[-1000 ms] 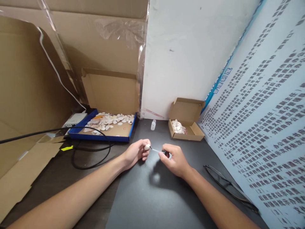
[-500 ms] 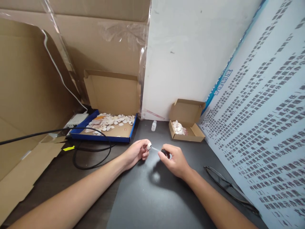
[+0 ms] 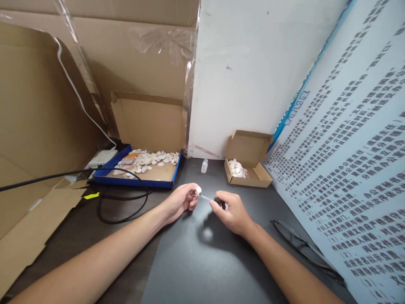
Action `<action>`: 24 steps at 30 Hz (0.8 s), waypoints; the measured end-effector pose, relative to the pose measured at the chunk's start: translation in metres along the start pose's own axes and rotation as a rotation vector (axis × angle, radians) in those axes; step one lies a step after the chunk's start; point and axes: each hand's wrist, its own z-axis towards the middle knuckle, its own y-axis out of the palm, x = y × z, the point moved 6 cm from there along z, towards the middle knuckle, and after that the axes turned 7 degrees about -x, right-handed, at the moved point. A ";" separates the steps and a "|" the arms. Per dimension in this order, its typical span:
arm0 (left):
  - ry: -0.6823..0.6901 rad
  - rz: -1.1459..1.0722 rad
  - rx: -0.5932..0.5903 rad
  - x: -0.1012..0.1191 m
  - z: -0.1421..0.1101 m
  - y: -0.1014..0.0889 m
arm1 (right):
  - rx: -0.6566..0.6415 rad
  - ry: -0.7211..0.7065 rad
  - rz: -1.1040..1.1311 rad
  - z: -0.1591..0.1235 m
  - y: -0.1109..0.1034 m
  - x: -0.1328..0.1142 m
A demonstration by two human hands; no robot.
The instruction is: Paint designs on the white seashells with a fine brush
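Pinched between the fingertips of my left hand [image 3: 185,200] is a small white shell [image 3: 198,191]. My right hand [image 3: 232,210] is closed around the dark handle of a slim tool with a thin, pale shaft [image 3: 206,197]. The shaft points left, and its end meets or nearly meets the shell; contact is too small to be sure of. Most of the handle is hidden by my fingers, so its exact kind does not show. Both hands are raised above the dark table mat [image 3: 202,270]. Beyond them stands a small clear bottle [image 3: 204,166].
A blue-edged cardboard box [image 3: 134,182] of white shells lies open at back left. A smaller open box [image 3: 249,181] with shells stands back right. Black cable [image 3: 122,222] loops near my left forearm; eyeglasses [image 3: 305,249] lie right. Cardboard and a printed poster [image 3: 348,169] flank the table.
The shell in my left hand has turned slightly and the left fingers have shifted a little. My right hand stays in nearly the same place, and the view moves very slightly.
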 end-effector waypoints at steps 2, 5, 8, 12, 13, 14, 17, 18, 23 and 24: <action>0.005 0.008 0.002 0.001 0.000 0.000 | 0.002 0.002 0.007 0.000 0.000 0.000; 0.015 0.024 0.006 0.002 -0.001 0.000 | -0.008 0.003 0.012 0.000 0.001 0.000; 0.027 0.038 0.016 0.003 -0.001 0.000 | -0.020 0.006 0.005 0.000 0.002 0.000; 0.039 0.048 0.027 0.004 -0.001 0.000 | 0.004 0.009 -0.002 0.000 -0.001 -0.001; 0.040 0.045 0.027 0.004 -0.001 -0.001 | 0.016 0.009 0.001 0.000 -0.002 -0.001; 0.040 0.041 0.027 0.004 -0.001 -0.001 | 0.027 0.009 0.006 0.000 -0.002 -0.001; 0.037 0.025 0.013 0.003 -0.001 -0.001 | 0.037 0.013 0.007 0.000 -0.003 0.000; 0.038 0.017 0.009 0.002 -0.001 -0.001 | 0.037 0.015 0.000 0.000 -0.003 0.000; 0.052 0.029 -0.013 0.002 0.000 -0.002 | 0.086 0.025 -0.026 0.000 -0.006 0.002; 0.054 0.040 -0.016 0.002 0.000 -0.002 | 0.092 0.021 -0.021 0.000 -0.006 0.001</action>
